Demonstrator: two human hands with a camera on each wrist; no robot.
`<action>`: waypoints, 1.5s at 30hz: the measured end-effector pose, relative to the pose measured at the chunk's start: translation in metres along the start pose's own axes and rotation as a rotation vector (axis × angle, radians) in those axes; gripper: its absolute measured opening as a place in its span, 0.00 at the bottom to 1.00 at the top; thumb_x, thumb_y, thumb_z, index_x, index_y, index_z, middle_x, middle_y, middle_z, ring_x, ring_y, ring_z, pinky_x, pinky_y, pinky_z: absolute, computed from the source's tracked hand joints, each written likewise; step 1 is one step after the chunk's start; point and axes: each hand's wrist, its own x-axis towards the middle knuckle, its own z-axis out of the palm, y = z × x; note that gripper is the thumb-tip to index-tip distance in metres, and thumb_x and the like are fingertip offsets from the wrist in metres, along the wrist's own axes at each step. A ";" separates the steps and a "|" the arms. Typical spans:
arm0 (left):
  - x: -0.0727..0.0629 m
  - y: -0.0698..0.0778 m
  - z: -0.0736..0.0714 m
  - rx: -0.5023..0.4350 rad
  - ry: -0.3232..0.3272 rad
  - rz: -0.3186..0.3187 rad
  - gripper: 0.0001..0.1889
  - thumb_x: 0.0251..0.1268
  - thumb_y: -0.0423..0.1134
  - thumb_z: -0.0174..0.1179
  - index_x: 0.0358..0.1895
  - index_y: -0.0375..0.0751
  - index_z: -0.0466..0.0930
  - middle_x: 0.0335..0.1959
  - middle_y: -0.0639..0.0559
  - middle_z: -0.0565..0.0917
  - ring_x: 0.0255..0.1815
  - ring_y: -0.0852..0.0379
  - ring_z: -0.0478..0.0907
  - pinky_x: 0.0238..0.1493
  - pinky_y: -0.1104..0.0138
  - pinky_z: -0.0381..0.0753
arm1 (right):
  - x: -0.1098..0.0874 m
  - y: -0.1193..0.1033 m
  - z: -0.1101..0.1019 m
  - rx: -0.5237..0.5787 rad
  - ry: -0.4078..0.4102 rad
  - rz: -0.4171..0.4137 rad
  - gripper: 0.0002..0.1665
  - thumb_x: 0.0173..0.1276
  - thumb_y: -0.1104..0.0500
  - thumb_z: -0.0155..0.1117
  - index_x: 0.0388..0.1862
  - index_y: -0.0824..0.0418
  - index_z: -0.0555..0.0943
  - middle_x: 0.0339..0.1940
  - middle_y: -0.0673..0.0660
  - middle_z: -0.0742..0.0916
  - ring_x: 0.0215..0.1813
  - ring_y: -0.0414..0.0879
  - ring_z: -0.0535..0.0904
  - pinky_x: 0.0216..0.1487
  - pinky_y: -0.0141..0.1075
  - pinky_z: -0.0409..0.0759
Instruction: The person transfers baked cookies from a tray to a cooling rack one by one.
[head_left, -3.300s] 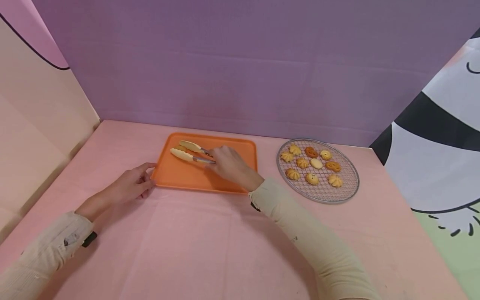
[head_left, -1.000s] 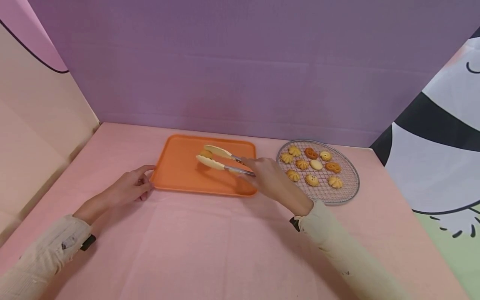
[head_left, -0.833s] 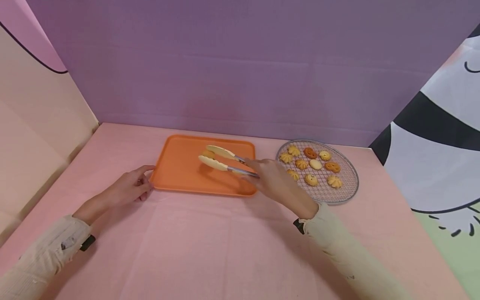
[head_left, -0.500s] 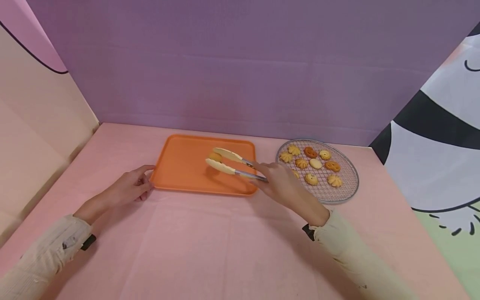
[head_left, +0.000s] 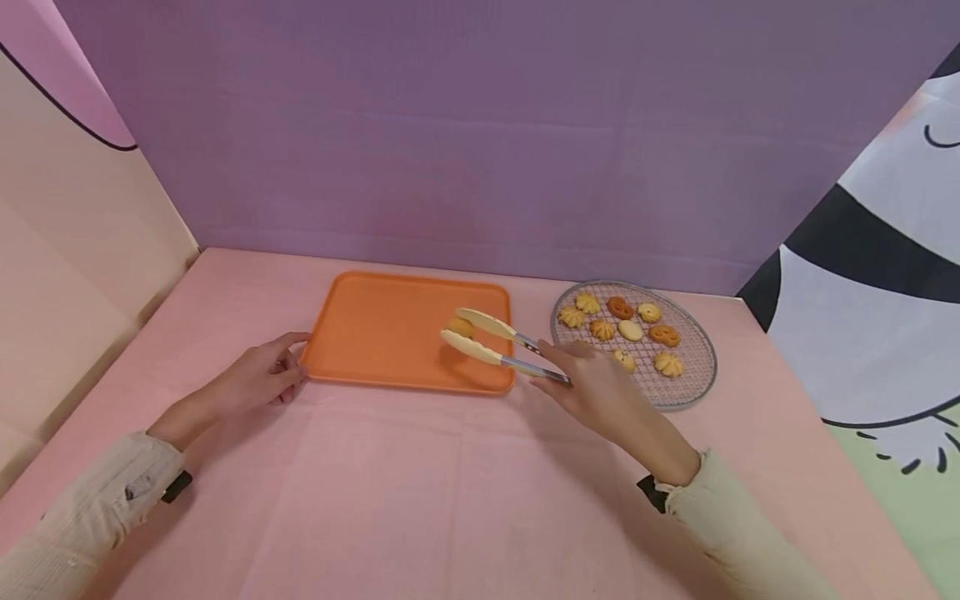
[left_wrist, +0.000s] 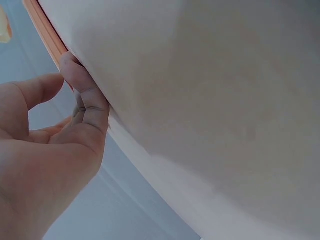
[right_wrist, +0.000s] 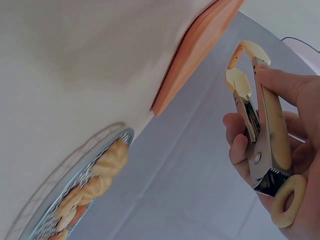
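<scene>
Metal tongs (head_left: 474, 347) with scalloped cream tips are held in my right hand (head_left: 600, 396). Between the tips is a golden-brown cookie (head_left: 460, 326), above the right part of an orange tray (head_left: 375, 325). From the right wrist view, fingers and thumb wrap the tongs (right_wrist: 270, 125), and the cookie (right_wrist: 235, 56) shows edge-on. At the tray's front left corner, my left hand (head_left: 258, 371) holds the rim with thumb and index finger. Up close in the left wrist view, the fingertips (left_wrist: 75, 72) meet at the tray edge (left_wrist: 47, 32).
A round wire rack (head_left: 693, 379) with several cookies, among them pretzel shapes (head_left: 664, 335) and piped swirls (head_left: 669, 364), stands right of the tray. My right hand partly covers its near left side. A purple wall (head_left: 480, 167) rises behind the pink tabletop (head_left: 390, 500).
My right hand has carried the tongs and cookie rightward, from the tray's left part to its right part. The left hand stays at the tray corner.
</scene>
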 end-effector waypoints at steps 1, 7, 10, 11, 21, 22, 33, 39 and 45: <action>0.000 0.000 0.000 -0.001 -0.001 -0.004 0.29 0.72 0.28 0.55 0.72 0.26 0.58 0.27 0.47 0.79 0.24 0.58 0.76 0.24 0.68 0.80 | -0.003 0.001 -0.001 -0.006 0.006 0.004 0.29 0.62 0.52 0.75 0.60 0.64 0.82 0.43 0.63 0.89 0.34 0.52 0.85 0.30 0.44 0.83; 0.000 0.001 0.001 -0.012 -0.011 -0.008 0.29 0.72 0.27 0.55 0.72 0.27 0.57 0.28 0.47 0.79 0.25 0.57 0.76 0.25 0.68 0.80 | -0.021 0.009 -0.005 -0.025 0.043 0.012 0.28 0.60 0.53 0.77 0.57 0.64 0.83 0.37 0.61 0.89 0.27 0.47 0.82 0.25 0.40 0.80; -0.001 0.001 0.001 -0.014 -0.011 -0.010 0.29 0.72 0.28 0.55 0.73 0.27 0.56 0.29 0.47 0.79 0.25 0.57 0.76 0.25 0.68 0.80 | -0.030 0.013 -0.007 -0.011 0.054 0.017 0.28 0.59 0.55 0.77 0.56 0.65 0.83 0.38 0.61 0.89 0.29 0.47 0.83 0.27 0.41 0.82; -0.001 0.001 0.001 -0.015 -0.010 -0.012 0.30 0.72 0.28 0.55 0.73 0.27 0.56 0.29 0.47 0.79 0.25 0.57 0.76 0.25 0.68 0.80 | -0.032 0.014 -0.008 -0.012 0.059 0.019 0.28 0.58 0.55 0.78 0.56 0.65 0.84 0.40 0.62 0.89 0.31 0.49 0.84 0.28 0.42 0.83; -0.002 0.000 -0.002 0.007 0.003 -0.007 0.29 0.73 0.29 0.55 0.73 0.27 0.57 0.28 0.47 0.78 0.24 0.58 0.76 0.24 0.69 0.80 | -0.059 0.027 -0.018 -0.020 0.104 0.051 0.30 0.57 0.57 0.78 0.57 0.68 0.83 0.45 0.67 0.88 0.40 0.58 0.87 0.36 0.51 0.84; -0.002 -0.001 -0.002 0.008 0.006 -0.004 0.29 0.73 0.29 0.55 0.72 0.27 0.57 0.28 0.47 0.78 0.24 0.58 0.76 0.24 0.69 0.80 | -0.063 0.029 -0.019 -0.026 0.105 0.058 0.30 0.57 0.57 0.78 0.57 0.68 0.83 0.45 0.67 0.88 0.40 0.58 0.87 0.36 0.51 0.84; 0.001 -0.006 0.002 0.015 0.010 0.008 0.29 0.72 0.28 0.55 0.72 0.27 0.57 0.28 0.48 0.79 0.24 0.58 0.76 0.24 0.69 0.79 | -0.110 0.045 -0.033 -0.090 0.141 0.168 0.28 0.53 0.57 0.80 0.52 0.67 0.85 0.35 0.65 0.89 0.32 0.55 0.85 0.30 0.52 0.82; 0.000 -0.004 0.001 0.023 0.012 0.000 0.29 0.72 0.28 0.55 0.72 0.27 0.58 0.27 0.47 0.79 0.24 0.57 0.77 0.25 0.68 0.81 | -0.132 0.055 -0.040 -0.090 0.177 0.210 0.27 0.52 0.59 0.80 0.51 0.68 0.85 0.36 0.67 0.89 0.34 0.59 0.86 0.32 0.55 0.81; 0.001 -0.003 0.001 0.016 0.008 0.002 0.29 0.72 0.28 0.55 0.72 0.26 0.57 0.28 0.47 0.79 0.24 0.57 0.77 0.24 0.68 0.81 | -0.147 0.059 -0.044 -0.086 0.180 0.274 0.27 0.53 0.59 0.80 0.51 0.69 0.85 0.40 0.67 0.89 0.38 0.63 0.86 0.36 0.56 0.81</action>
